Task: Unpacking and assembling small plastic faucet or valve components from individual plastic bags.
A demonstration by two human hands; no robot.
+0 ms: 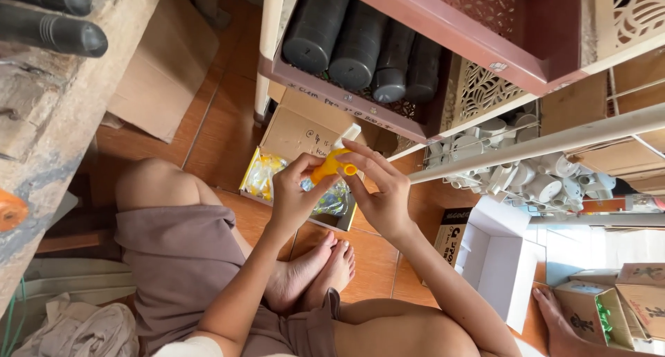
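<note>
- yellow-orange plastic fitting (330, 167) with a white end, over the brown cardboard box (301, 132);
- clear bags with yellow contents (263, 177) inside that box;
- black cylinders (360, 41) above the box, on a maroon shelf (360, 104) with cream lattice panels (485, 90);
- white fittings (526, 173) right of the box;
- terracotta floor tiles (222, 121) left of it;
- mauve shorts (180, 260) below

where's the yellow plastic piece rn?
Head view, centre frame: the yellow plastic piece is held between the left hand and right hand, above the open cardboard box on the floor, below the shelf of black cylinders.
</note>
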